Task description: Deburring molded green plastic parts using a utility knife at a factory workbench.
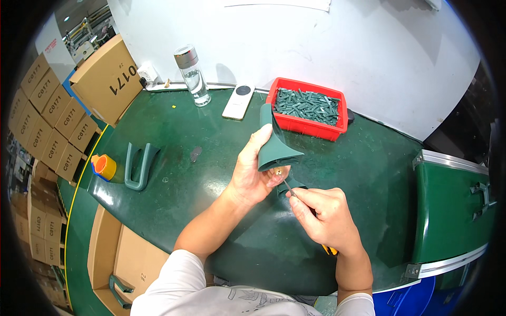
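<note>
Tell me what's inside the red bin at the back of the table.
The red bin holds a loose heap of small dark green plastic pieces, filling it nearly to the rim. The heap covers the bin's floor, so anything beneath it cannot be seen.

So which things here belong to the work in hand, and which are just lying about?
In use:
left hand holding green V-shaped plastic part
right hand holding thin metal tool
red bin of small green pieces

Lying about:
second green V-shaped part
water bottle
white phone
orange-yellow tape roll
cardboard boxes
</note>
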Available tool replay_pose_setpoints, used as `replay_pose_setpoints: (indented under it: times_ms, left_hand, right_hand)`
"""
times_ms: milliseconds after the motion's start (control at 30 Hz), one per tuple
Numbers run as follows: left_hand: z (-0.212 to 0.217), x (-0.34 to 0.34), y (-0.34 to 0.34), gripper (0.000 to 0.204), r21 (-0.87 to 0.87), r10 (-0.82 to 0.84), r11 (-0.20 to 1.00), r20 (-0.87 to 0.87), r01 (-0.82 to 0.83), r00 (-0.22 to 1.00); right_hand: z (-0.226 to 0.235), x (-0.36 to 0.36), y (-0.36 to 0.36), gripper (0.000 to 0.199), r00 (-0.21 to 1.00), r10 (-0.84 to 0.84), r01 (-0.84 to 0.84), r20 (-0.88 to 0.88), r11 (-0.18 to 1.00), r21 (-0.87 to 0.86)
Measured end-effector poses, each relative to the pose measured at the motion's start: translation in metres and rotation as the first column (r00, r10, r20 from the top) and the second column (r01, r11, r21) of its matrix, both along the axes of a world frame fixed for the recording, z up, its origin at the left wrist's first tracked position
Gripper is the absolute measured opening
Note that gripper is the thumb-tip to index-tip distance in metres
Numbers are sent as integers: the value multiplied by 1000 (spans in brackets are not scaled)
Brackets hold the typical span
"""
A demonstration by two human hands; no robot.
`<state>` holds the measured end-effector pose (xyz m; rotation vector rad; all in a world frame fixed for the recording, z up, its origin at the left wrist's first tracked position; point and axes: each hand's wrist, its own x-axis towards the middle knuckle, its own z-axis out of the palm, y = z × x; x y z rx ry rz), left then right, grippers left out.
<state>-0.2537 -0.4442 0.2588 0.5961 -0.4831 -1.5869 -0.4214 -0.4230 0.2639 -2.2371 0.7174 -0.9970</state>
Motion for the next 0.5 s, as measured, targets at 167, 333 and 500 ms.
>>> replay_pose_setpoints:
  times_ms: [167, 333, 500]
  left_hand:
    - [-3, 1, -2, 46, -11, -14, 1000, 2, 14, 1000]
    - [-4, 1, -1, 46, -7, 5, 1000, -1, -5, 1000]
    - [-3, 3, -1, 46, -15, 8, 1000, 2, -8, 1000]
  right_hand:
    - [1, 1, -1, 8, 1000, 3, -4, 24, 997, 71]
    - [1, 1, 0, 9, 1000, -9, 9, 27, 1000, 17]
    - [-1, 1, 1, 11, 1000, -19, 19, 10, 999, -50]
